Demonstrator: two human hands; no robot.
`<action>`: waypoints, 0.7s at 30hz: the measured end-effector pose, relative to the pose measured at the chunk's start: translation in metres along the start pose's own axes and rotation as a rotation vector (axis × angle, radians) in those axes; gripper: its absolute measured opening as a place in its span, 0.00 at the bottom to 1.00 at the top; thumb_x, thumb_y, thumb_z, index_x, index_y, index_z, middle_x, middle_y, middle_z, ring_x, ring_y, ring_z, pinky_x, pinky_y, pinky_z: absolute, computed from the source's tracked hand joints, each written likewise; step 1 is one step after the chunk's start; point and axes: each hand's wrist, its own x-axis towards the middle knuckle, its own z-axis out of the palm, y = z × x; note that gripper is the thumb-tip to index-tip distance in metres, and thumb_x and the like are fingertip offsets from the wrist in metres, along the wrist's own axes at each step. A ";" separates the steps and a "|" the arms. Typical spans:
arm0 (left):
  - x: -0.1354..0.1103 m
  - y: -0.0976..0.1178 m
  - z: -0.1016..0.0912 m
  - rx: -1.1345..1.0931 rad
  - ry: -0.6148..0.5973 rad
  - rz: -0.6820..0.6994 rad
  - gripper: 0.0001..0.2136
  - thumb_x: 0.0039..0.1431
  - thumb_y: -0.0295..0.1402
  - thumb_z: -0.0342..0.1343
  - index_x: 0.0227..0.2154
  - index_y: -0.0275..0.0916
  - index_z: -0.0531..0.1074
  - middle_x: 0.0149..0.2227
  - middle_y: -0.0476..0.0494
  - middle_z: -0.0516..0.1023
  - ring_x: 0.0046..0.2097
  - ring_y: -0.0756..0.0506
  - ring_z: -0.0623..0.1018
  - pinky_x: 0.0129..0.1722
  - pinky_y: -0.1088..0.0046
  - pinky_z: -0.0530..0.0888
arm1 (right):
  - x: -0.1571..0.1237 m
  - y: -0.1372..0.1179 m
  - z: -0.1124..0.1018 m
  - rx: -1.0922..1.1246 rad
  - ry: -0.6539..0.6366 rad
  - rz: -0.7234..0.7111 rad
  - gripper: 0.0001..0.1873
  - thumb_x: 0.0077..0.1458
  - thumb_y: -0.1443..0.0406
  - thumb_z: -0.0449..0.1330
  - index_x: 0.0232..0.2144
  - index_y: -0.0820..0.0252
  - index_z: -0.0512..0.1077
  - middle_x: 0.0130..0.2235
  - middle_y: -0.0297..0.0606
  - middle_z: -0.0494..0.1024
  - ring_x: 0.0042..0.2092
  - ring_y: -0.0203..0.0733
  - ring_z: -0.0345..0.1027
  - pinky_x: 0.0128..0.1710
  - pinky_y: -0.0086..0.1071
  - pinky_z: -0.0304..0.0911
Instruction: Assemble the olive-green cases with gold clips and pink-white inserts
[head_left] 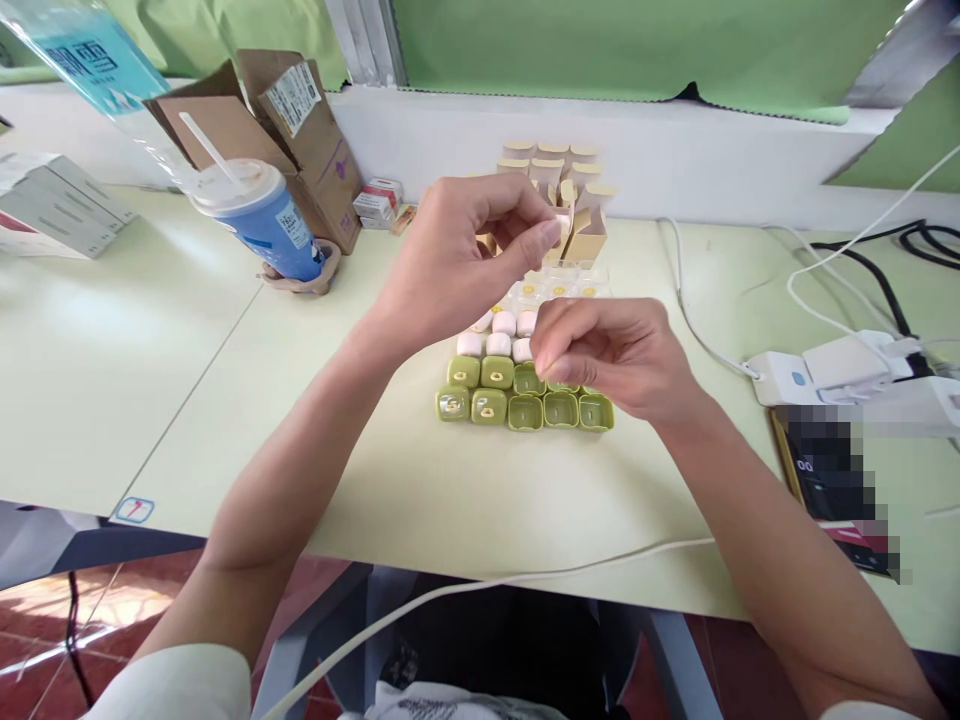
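Observation:
My left hand point(487, 240) is raised over the back rows, thumb and fingers pinched on a small white piece point(561, 222) at their tips. Lower and to the right, my right hand point(615, 350) is closed in a pinch above the green containers; whatever its fingertips hold is hidden. Below the hands are open green square containers point(561, 410) and green ones with a yellow print on top point(464, 372). Behind these sit small white rounded pieces point(499, 345), then clear pieces with yellow prints point(559, 290). Open small cream boxes point(586, 235) stand at the back, partly covered by my left hand.
On the left a blue drink cup point(274, 225) with a straw stands in a cardboard holder, near a brown carton point(315, 150) and a tilted bottle point(97, 70). A power strip point(795, 380) and phone point(825, 480) lie right. A white cable point(480, 583) crosses the table's front edge.

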 end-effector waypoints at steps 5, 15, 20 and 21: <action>-0.001 0.002 -0.001 -0.007 -0.018 0.028 0.15 0.74 0.46 0.66 0.32 0.44 0.80 0.33 0.44 0.83 0.34 0.45 0.79 0.36 0.60 0.77 | 0.002 -0.018 -0.025 -0.222 0.374 -0.010 0.09 0.64 0.54 0.77 0.39 0.47 0.83 0.29 0.33 0.80 0.30 0.42 0.69 0.31 0.40 0.65; -0.002 0.001 -0.006 0.165 -0.151 -0.073 0.14 0.71 0.48 0.66 0.33 0.45 0.82 0.34 0.43 0.85 0.38 0.42 0.82 0.38 0.60 0.80 | 0.001 -0.033 -0.055 -0.607 0.542 -0.201 0.12 0.61 0.54 0.81 0.34 0.50 0.86 0.35 0.39 0.87 0.30 0.41 0.72 0.30 0.41 0.67; -0.004 0.009 -0.036 0.440 -0.305 -0.139 0.08 0.67 0.43 0.66 0.37 0.45 0.84 0.40 0.43 0.89 0.43 0.41 0.86 0.43 0.65 0.82 | -0.002 -0.040 -0.061 -0.739 0.513 -0.307 0.10 0.66 0.63 0.75 0.31 0.52 0.84 0.30 0.35 0.85 0.26 0.39 0.73 0.24 0.37 0.62; -0.006 0.007 -0.042 0.479 -0.261 -0.164 0.09 0.67 0.43 0.65 0.38 0.45 0.84 0.40 0.43 0.89 0.42 0.41 0.86 0.43 0.65 0.82 | -0.003 -0.044 -0.064 -0.793 0.503 -0.310 0.11 0.68 0.63 0.73 0.31 0.52 0.83 0.29 0.34 0.85 0.26 0.38 0.73 0.25 0.37 0.62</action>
